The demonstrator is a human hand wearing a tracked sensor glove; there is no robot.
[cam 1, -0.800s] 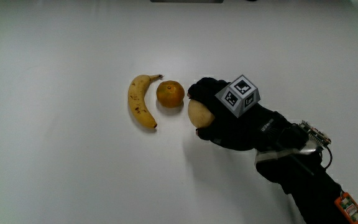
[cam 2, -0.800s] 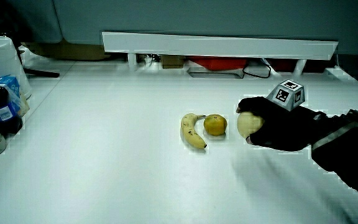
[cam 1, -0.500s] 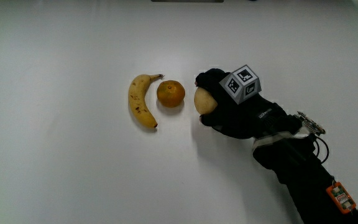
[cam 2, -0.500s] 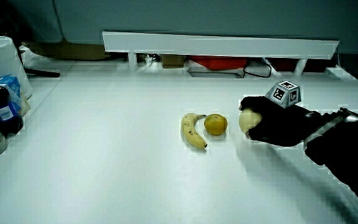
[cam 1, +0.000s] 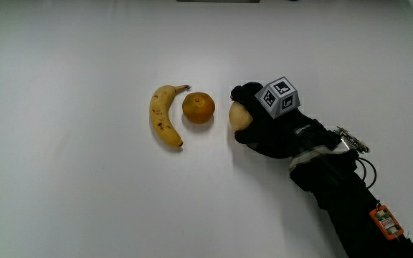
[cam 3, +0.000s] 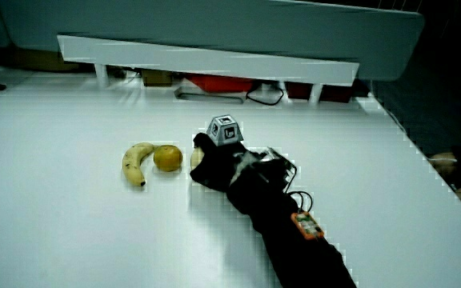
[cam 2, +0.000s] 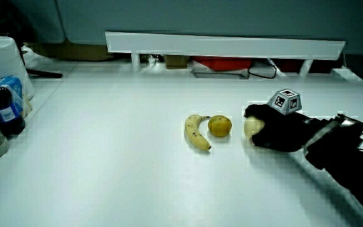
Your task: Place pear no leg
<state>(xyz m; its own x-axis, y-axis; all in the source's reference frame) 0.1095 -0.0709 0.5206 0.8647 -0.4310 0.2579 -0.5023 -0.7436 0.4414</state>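
On the desk (cam 1: 63, 186), the pear (cam 1: 236, 116) is clamped in the grip (cam 1: 274, 129), the fingers (cam 1: 246, 92) being curled over it. An orange (cam 1: 198, 107) is seen just beside the pear, apart from it, and a banana (cam 1: 163, 115) lies beside the orange.

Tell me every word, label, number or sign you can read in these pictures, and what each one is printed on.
No words or numbers can be read.
Patterned cube on the back of the hand: black-and-white marker shapes, not letters.
Bottle at the table's edge in a side view: blue label, too small to read.
Small orange tag on the forearm: markings too small to read.
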